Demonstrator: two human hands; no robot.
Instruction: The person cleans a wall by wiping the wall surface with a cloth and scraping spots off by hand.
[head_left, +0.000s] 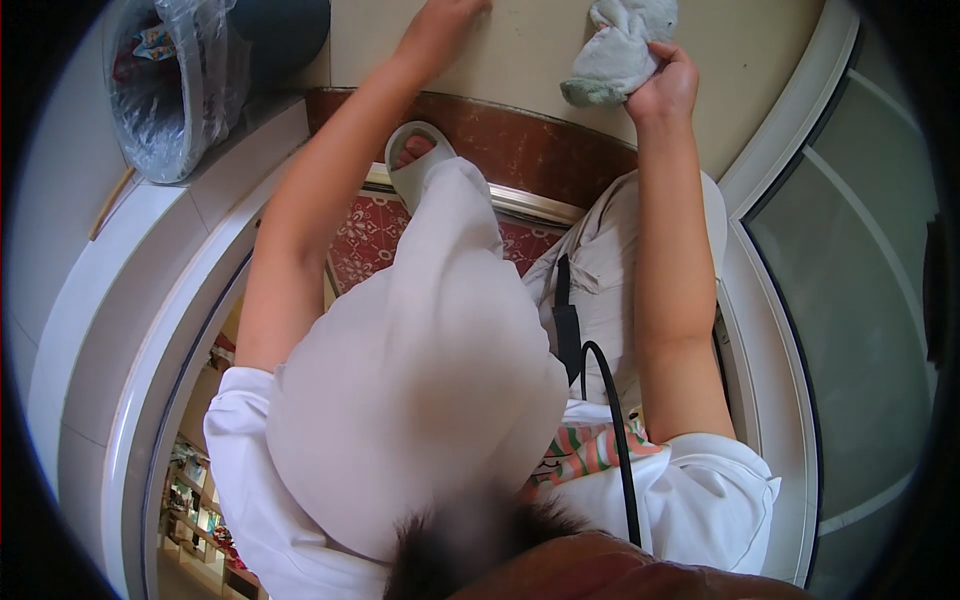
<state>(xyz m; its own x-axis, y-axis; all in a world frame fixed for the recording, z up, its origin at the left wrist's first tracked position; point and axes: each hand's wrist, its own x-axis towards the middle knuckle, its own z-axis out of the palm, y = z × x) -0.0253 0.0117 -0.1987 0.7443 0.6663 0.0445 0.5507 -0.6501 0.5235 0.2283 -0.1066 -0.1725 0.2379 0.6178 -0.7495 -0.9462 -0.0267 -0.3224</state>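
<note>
At the top right, my right hand (667, 82) grips a bunched, pale cloth (619, 49) with a grey-green end, its thumb and fingers closed on the cloth's edge. My left hand (448, 30) is low over the beige floor (525, 56) at the top centre, partly cut off by the picture's edge. Its fingers look curled, and whether anything is between them cannot be made out. The two hands are well apart. Below them, my foot in a light slipper (411, 176) rests by the brown stone threshold (487, 131).
A bin (277, 45) lined with clear plastic lies on its side at the upper left, near a white ledge (82, 262). A door frame with a frosted panel (847, 247) stands on the right. A black cable (616, 420) loops beside my body. Red patterned flooring (367, 240) shows behind the threshold.
</note>
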